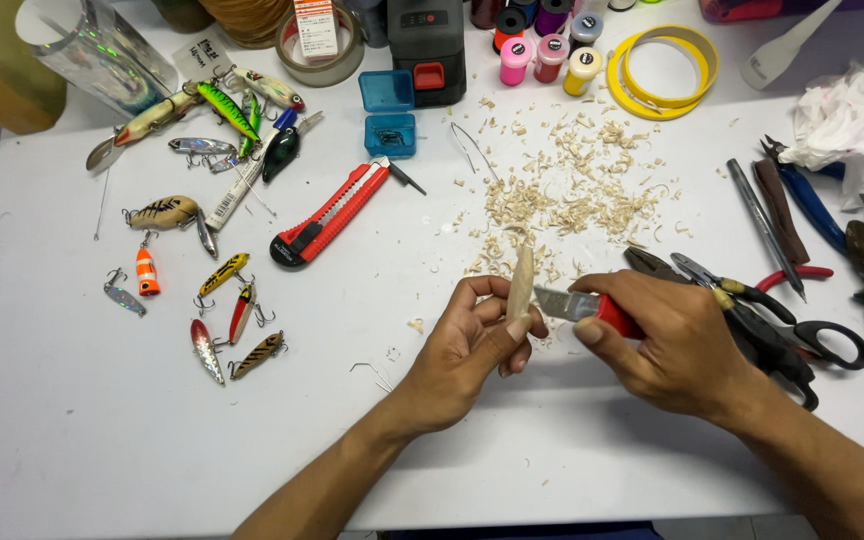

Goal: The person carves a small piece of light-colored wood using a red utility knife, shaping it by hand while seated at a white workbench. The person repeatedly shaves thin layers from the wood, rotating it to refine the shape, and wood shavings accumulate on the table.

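Both of my forearms enter from the bottom edge, and just beyond them my left hand (pixel 472 345) grips a thin pale wooden piece (pixel 521 288) between thumb and fingers. Its long axis runs almost straight away from me, with the narrow tip pointing toward the far side of the white table (pixel 102 440) and the lower end sitting inside my fingers. My right hand (pixel 667 345) is clenched around a red-handled knife (pixel 582 307); the blade points to the left and its edge meets the right side of the wooden piece, near the lower end. I use the wooden piece as my landmark. Directly beyond it lies a wide scatter of wood shavings (pixel 572 185). To the left of it and a little farther away lies a red utility cutter (pixel 332 215), with its long axis going diagonally, and beyond that a small open blue box (pixel 389 115). Far to the left of it many fishing lures (pixel 222 300) are spread out, some painted, some bare. To the right of it, just behind my right hand, lie pliers (pixel 722 285) and black-handled scissors (pixel 817 345), touching each other. Well beyond the shavings I see a yellow ring (pixel 667 70) and a row of small coloured bottles (pixel 550 45).
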